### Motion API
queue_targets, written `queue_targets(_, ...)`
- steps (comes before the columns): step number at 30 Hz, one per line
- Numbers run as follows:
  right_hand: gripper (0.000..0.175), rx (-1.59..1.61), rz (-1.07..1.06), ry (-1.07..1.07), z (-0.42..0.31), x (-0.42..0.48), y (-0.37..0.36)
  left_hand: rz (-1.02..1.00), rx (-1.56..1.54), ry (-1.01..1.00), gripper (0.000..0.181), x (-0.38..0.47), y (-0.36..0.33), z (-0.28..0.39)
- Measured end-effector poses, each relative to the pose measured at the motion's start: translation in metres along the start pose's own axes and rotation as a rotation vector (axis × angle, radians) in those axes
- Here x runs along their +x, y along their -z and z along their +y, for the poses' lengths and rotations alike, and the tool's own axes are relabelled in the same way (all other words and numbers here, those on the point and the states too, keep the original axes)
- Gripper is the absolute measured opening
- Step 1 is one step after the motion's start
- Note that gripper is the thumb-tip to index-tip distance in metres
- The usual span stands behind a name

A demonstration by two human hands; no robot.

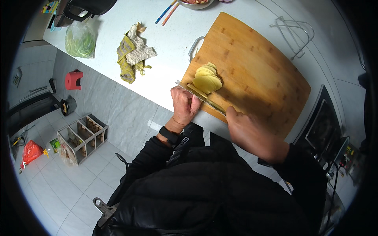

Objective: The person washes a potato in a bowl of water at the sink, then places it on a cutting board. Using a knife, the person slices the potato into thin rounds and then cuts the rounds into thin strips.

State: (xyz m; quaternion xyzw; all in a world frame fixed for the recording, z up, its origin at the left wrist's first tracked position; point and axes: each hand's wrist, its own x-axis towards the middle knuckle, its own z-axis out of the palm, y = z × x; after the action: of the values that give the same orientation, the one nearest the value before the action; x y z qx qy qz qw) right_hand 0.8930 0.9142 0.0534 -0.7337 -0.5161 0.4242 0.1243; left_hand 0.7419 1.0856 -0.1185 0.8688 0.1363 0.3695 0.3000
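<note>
My right hand grips the handle end of a kitchen knife, whose blade is seen nearly edge-on. The blade runs up and left over the near left edge of a wooden cutting board. My left hand is curled against the near side of the blade, thumb close to the metal; whatever lies beneath its fingers is hidden. Just past the blade is a fanned stack of pale yellow slices, which look like potato. One more slice leans along the blade's far side.
A metal-rimmed dish is partly under the board. On the white counter lie crumpled cloths, a bag of greens, two chopsticks and a metal bowl of meat. A wire rack and a black cooktop flank the board.
</note>
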Motion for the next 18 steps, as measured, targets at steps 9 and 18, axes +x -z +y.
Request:
queue_targets(9, 0.009, -0.019, 0.002, -0.007, -0.001, 0.003, 0.001, 0.019, -0.007, 0.021, 0.021, -0.001, -0.002, -0.001)
queue_targets(18, 0.006, -0.066, 0.096, -0.066, 0.015, 0.043, -0.034, 0.028, 0.005, 0.022, 0.022, 0.002, -0.003, 0.001)
